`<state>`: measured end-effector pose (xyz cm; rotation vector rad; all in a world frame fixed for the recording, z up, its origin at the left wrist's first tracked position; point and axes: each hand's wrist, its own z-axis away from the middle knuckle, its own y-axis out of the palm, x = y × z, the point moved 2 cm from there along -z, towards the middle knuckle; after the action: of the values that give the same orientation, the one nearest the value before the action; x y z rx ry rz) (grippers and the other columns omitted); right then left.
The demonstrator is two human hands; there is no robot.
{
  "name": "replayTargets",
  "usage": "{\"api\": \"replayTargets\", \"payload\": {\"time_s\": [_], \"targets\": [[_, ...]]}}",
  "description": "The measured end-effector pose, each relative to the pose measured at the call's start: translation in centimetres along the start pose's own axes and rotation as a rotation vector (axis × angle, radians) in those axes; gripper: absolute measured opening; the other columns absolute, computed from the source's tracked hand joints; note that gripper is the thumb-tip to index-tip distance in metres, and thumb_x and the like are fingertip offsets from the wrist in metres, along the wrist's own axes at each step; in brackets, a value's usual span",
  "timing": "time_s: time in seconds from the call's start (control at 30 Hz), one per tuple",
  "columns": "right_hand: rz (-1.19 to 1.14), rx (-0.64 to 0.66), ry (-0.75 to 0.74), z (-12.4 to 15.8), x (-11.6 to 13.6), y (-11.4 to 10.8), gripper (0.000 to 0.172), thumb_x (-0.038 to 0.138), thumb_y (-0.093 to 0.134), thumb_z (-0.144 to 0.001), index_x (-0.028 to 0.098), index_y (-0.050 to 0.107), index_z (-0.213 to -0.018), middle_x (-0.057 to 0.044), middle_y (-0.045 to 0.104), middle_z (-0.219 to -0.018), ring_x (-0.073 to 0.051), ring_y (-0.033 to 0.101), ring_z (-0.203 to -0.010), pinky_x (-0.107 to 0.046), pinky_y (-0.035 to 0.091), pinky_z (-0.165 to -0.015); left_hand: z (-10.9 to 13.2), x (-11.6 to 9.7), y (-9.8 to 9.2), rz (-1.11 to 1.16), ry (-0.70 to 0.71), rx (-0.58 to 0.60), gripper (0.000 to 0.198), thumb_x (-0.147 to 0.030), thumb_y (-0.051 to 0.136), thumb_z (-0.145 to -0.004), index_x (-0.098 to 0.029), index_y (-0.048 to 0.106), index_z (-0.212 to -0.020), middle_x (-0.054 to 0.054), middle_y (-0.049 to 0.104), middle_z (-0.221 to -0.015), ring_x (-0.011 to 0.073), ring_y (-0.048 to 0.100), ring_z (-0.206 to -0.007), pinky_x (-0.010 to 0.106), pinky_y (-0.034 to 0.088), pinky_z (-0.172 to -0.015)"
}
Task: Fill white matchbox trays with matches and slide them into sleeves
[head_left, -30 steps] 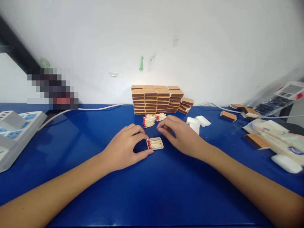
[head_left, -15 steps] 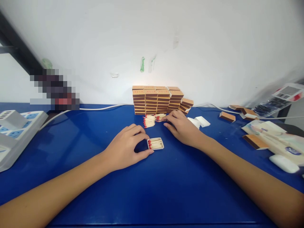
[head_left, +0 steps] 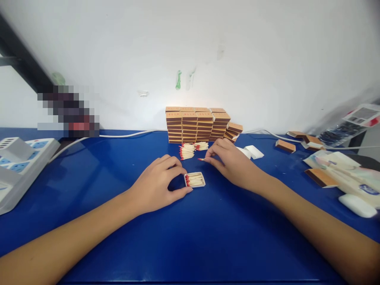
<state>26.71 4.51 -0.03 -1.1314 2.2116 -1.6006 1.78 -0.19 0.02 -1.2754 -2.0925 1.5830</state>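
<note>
A pale wall [head_left: 246, 59] rises behind my blue tabletop [head_left: 184, 241], with a white power strip [head_left: 32, 158] at the far left. Next comes my left hand [head_left: 160, 184], its thumb and forefinger parted around the near end of a small open tray [head_left: 196, 186], touching it on two sides. A light hold seems best here, enough to stop the tray sliding without bending its thin walls. The tray lies flat in front of me, between my hands, its matches [head_left: 195, 179] side by side with red heads to the left. Just beyond it are two match piles, a larger one [head_left: 187, 151] and a smaller one [head_left: 202, 146], before the stacked matchboxes [head_left: 190, 124]. Right of the tray, my right hand [head_left: 230, 160] pinches a single match [head_left: 201, 159], head pointing left; gripping the plain stick and keeping it level looks wise. That wrist is low, fingers curled, its forearm slanting in from the lower right as my left forearm does from the lower left. Farther right lie white trays [head_left: 254, 152] and loose matchboxes [head_left: 285, 145].
</note>
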Motion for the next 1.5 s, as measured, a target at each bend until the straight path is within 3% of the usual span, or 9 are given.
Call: {"api": "replayTargets", "payload": {"time_s": [0.2, 0.33, 0.7, 0.8, 0.93, 1.07, 1.5], "targets": [[0.043, 0.069, -0.102, 0.6, 5.0, -0.3, 0.014, 0.021, 0.055, -0.105, 0.023, 0.064, -0.094, -0.01, 0.064, -0.097, -0.029, 0.056, -0.095, -0.045, 0.051, -0.084, -0.1, -0.1, 0.1, -0.001, 0.002, -0.005, 0.026, -0.041, 0.076, -0.094, -0.02, 0.074, -0.109, 0.008, 0.069, -0.108, 0.0252, 0.063, -0.099, 0.044, 0.055, -0.092], [0.036, 0.071, -0.143, 0.7, 5.8, 0.2, 0.014, 0.021, 0.056, -0.105, 0.023, 0.065, -0.094, -0.01, 0.065, -0.096, -0.028, 0.057, -0.095, -0.046, 0.051, -0.086, -0.1, 0.0, 0.1, 0.001, 0.006, -0.001, 0.024, -0.04, 0.076, -0.094, -0.02, 0.074, -0.108, 0.008, 0.069, -0.108, 0.0251, 0.062, -0.098, 0.044, 0.055, -0.092], [-0.137, 0.122, -0.003, 1.1, 3.2, -0.2, 0.013, 0.034, 0.063, -0.103, 0.024, 0.065, -0.094, -0.007, 0.062, -0.101, -0.025, 0.058, -0.099, -0.039, 0.052, -0.081, 0.0, 0.1, 0.0, 0.014, -0.001, 0.001, 0.024, -0.04, 0.075, -0.094, -0.02, 0.074, -0.109, 0.008, 0.07, -0.108, 0.0244, 0.062, -0.099, 0.044, 0.055, -0.093], [-0.157, 0.072, 0.0, 0.7, 2.7, 0.1, 0.013, 0.032, 0.061, -0.103, 0.024, 0.065, -0.094, -0.007, 0.063, -0.098, -0.025, 0.059, -0.096, -0.04, 0.052, -0.082, 0.0, 0.1, 0.1, 0.009, -0.001, 0.004, 0.026, -0.04, 0.075, -0.095, -0.02, 0.074, -0.11, 0.008, 0.07, -0.11, 0.0247, 0.063, -0.099, 0.045, 0.055, -0.093], [-0.003, -0.082, -0.01, 0.0, 0.0, 0.4, 0.019, 0.027, 0.053, -0.105, 0.023, 0.069, -0.114, -0.012, 0.064, -0.105, -0.03, 0.057, -0.102, -0.049, 0.05, -0.093, 0.0, 0.2, 0.1, -0.004, 0.004, 0.004, 0.028, -0.042, 0.076, -0.094, -0.02, 0.074, -0.111, 0.009, 0.069, -0.11, 0.0251, 0.063, -0.098, 0.045, 0.055, -0.092], [0.125, -0.06, -0.017, -0.4, -2.7, 1.1, 0.029, 0.027, 0.049, -0.106, 0.019, 0.071, -0.124, -0.015, 0.064, -0.108, -0.032, 0.053, -0.103, -0.053, 0.047, -0.096, 0.0, 0.2, 0.1, 0.006, 0.004, 0.0, 0.027, -0.041, 0.076, -0.094, -0.019, 0.074, -0.11, 0.008, 0.069, -0.11, 0.0245, 0.063, -0.099, 0.044, 0.055, -0.092], [0.115, -0.04, 0.01, -0.6, -3.6, 1.5, 0.012, 0.024, 0.058, -0.101, 0.02, 0.067, -0.094, -0.013, 0.062, -0.1, -0.031, 0.054, -0.1, -0.048, 0.047, -0.09, 0.0, 0.1, 0.1, 0.004, 0.011, 0.003, 0.029, -0.043, 0.074, -0.095, -0.018, 0.075, -0.111, 0.008, 0.069, -0.109, 0.0239, 0.062, -0.098, 0.044, 0.055, -0.093]]}}
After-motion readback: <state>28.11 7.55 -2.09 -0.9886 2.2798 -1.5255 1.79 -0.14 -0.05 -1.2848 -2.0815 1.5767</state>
